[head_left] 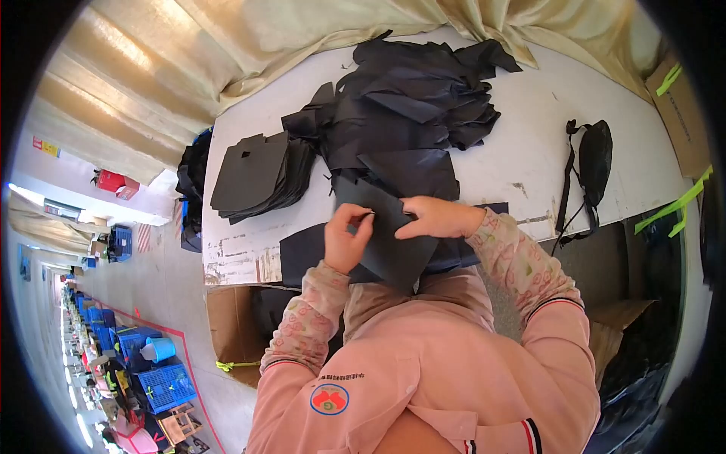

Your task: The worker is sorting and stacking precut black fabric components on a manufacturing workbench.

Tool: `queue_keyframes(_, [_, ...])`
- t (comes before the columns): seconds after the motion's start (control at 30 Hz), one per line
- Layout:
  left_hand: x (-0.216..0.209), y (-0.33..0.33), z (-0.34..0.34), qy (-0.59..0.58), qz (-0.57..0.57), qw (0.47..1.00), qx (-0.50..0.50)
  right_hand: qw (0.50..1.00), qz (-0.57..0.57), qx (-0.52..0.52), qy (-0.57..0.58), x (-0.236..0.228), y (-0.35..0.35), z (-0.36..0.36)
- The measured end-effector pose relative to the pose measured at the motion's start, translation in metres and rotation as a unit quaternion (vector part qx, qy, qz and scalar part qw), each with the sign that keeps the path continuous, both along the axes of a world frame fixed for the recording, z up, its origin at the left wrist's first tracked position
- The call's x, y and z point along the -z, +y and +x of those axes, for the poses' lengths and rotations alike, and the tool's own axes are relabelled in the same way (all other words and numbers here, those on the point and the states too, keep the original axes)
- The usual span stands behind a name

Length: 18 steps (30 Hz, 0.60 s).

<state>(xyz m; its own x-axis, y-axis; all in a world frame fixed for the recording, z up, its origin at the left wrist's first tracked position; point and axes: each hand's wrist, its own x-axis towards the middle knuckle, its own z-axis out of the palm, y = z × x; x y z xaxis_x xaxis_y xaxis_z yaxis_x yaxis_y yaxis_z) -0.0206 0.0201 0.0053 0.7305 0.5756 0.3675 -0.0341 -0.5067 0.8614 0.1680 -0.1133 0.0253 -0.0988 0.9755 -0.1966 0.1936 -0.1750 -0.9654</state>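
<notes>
Sheet of flat charcoal material [398,256] tilts at the white bench's [529,155] near edge; right hand [437,218] clamps its side; left hand [346,236], thumb and forefinger nearly meeting over it, grip unclear. Near the left edge: 1 black panel stack [253,178].

Near the right edge of the white table [529,170] lies a black pouch [596,155] with its straps reaching toward the front edge, while a gold curtain [144,83] hangs beyond the back edge and a cardboard box [675,125] stands just past the right edge. Below the front left corner sits a brown carton [231,318] with a yellow-green tie [231,366], and a dark bundle [198,174] is just beside the left edge. Farther left, a red line [198,382] on the grey floor borders blue crates [166,387] and a light-blue bucket [158,349].
</notes>
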Motion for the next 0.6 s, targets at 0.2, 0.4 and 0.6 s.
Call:
queue_keyframes(0.2, [-0.011,0.047,-0.058,-0.074,-0.284,0.955,-0.053,0.997,-0.045,0.011,-0.068,0.037,-0.017,0.068])
queue_keyframes(0.4, [0.014,0.129,-0.165,-0.117,-0.346,0.902,-0.229,0.959,-0.161,-0.012,-0.232,0.069,-0.063,0.113])
queue_keyframes(0.6, [0.053,0.152,-0.167,0.236,0.294,0.879,-0.293,0.970,-0.119,0.041,-0.207,0.083,-0.079,0.106])
